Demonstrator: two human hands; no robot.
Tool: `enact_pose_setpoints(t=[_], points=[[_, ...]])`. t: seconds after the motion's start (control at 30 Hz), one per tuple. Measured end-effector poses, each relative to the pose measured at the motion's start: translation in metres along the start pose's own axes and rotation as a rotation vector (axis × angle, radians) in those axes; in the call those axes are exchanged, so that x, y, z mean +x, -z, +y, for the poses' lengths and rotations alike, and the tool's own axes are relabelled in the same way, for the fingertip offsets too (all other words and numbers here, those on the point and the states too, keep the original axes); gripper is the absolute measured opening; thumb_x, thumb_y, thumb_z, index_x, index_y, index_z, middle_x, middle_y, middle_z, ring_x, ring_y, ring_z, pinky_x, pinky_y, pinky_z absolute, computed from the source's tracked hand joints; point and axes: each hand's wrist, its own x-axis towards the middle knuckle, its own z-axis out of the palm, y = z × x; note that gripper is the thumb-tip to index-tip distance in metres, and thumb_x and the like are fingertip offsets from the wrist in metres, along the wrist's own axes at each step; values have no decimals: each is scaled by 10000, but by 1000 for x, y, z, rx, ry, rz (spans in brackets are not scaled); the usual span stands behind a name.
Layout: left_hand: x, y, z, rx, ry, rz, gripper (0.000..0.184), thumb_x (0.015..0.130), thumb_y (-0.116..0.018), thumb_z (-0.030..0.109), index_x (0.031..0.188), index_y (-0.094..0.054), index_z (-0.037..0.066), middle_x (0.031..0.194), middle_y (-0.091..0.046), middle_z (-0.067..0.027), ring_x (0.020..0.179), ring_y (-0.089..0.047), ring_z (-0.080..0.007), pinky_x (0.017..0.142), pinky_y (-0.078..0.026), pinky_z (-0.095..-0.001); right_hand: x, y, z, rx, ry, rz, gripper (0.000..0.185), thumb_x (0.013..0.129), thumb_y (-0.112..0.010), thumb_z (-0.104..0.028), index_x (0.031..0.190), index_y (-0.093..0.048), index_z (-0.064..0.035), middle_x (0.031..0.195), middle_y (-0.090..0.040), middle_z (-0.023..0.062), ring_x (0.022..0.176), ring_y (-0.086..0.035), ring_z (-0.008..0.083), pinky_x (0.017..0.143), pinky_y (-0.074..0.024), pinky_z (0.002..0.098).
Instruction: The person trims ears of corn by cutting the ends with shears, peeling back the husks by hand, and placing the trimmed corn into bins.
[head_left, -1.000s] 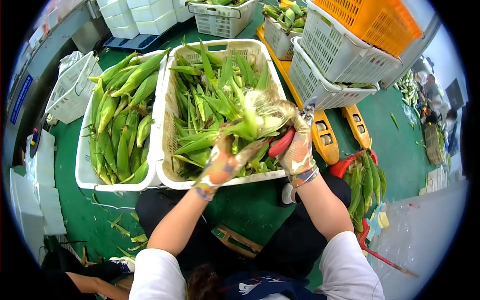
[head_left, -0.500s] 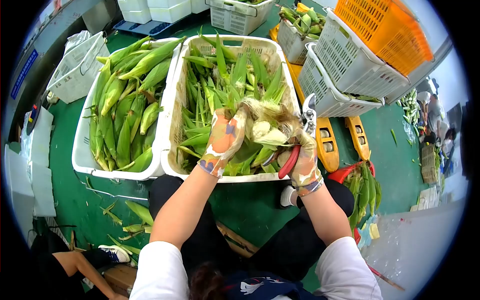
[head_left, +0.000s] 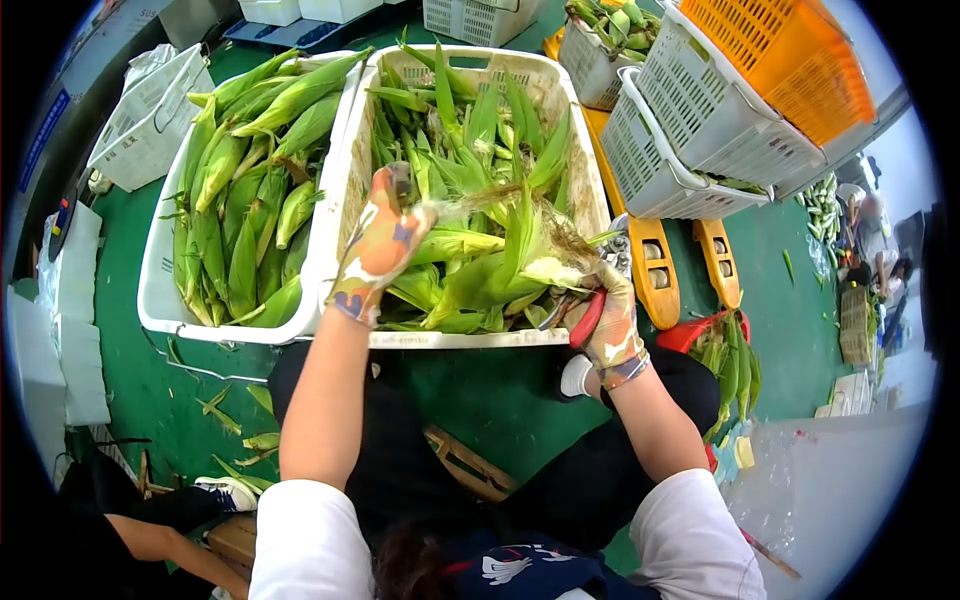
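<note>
My left hand [head_left: 380, 245], in a patterned glove, is over the left part of the middle crate [head_left: 470, 338]. Its fingers are closed on wisps of corn silk [head_left: 470, 202] that trail to the right. My right hand [head_left: 612, 325], in a matching glove, is closed around pruning shears [head_left: 588, 318] with red handles. Against its fingers rests the pale cut end of an ear of corn [head_left: 490, 285], still in green husk, with brown silk hanging there. Under both hands, the crate is full of loose green husks [head_left: 445, 165].
A white crate of unshucked corn [head_left: 245, 190] stands to the left. Stacked crates [head_left: 700, 110] and a yellow pallet jack [head_left: 652, 270] are at the right. Corn in a red container [head_left: 690, 332] sits near my right knee. Another person's arm [head_left: 170, 545] shows at lower left.
My left hand has moved left, away from the ear, drawing silk out with it. My right hand stays near the same spot with the shears, and the ear's green husk now shows.
</note>
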Motion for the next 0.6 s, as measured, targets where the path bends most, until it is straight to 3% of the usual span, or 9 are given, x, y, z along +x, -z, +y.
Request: enact_pose_setpoints(t=[0.07,0.13,0.2,0.27,0.37,0.4,0.47,0.57,0.6], points=[[-4,17,-21,584,-83,-280,617,819,-584,236,1301,-302,-26,1243,-448,-193,1156,-425,-273,980,-329,-337,0,4,-4,86,-17,-35,210,783,-504,-97,947,-494,35,1031,-542,146,957,-534,286,888,-418,444],[-3,20,12,834,313,-778,826,738,-641,456,1313,-304,-32,1303,-399,-198,1205,-392,-289,989,-317,-338,6,16,-5,107,-47,-72,199,765,-490,-71,932,-494,37,1028,-541,148,967,-528,288,919,-393,461],[-10,10,32,596,236,-1037,897,695,-638,547,1311,-318,-21,1327,-362,-194,1216,-380,-293,995,-317,-353,7,14,-6,128,-89,-111,191,747,-476,-45,917,-494,40,1024,-539,150,978,-522,289,950,-368,479],[-33,-15,-9,-6,-169,-726,866,715,-630,483,1311,-280,-38,1261,-409,-247,1141,-442,-344,960,-360,-356,-2,0,-9,119,-77,-199,181,710,-440,-4,874,-490,53,1004,-537,155,1001,-509,295,964,-350,491],[-34,-40,26,14,-115,-795,538,786,-517,188,1268,-364,6,1219,-431,-222,1087,-469,-336,917,-376,-393,-2,-7,-4,-103,-97,-123,62,766,-470,31,707,-487,20,741,-488,69,669,-547,173,697,-508,346],[-32,-37,46,-179,-28,-837,504,781,-501,138,1259,-389,24,1216,-430,-219,1067,-476,-338,901,-382,-399,-11,-20,-10,-163,-127,-114,88,780,-457,41,703,-488,12,723,-482,60,653,-544,165,646,-513,318],[-32,-57,1,-22,-325,-502,444,783,-520,127,1213,-454,37,1137,-487,-211,995,-508,-330,843,-408,-382,-10,-9,-12,-755,248,-467,166,813,-498,-119,835,-546,39,864,-571,103,832,-576,182,767,-493,343],[-34,-68,11,59,-198,-369,446,784,-536,123,1209,-449,19,985,-547,-192,843,-548,-324,760,-440,-360,-30,-41,-26,-671,12,-187,304,879,-482,-244,927,-584,38,886,-589,94,796,-582,158,693,-489,266],[-35,-68,16,-18,-73,-262,456,783,-538,123,1214,-437,11,936,-558,-188,796,-555,-323,732,-448,-354,-25,-35,-22,-881,168,-113,319,883,-484,-255,926,-583,45,889,-588,90,797,-580,158,693,-486,266]])
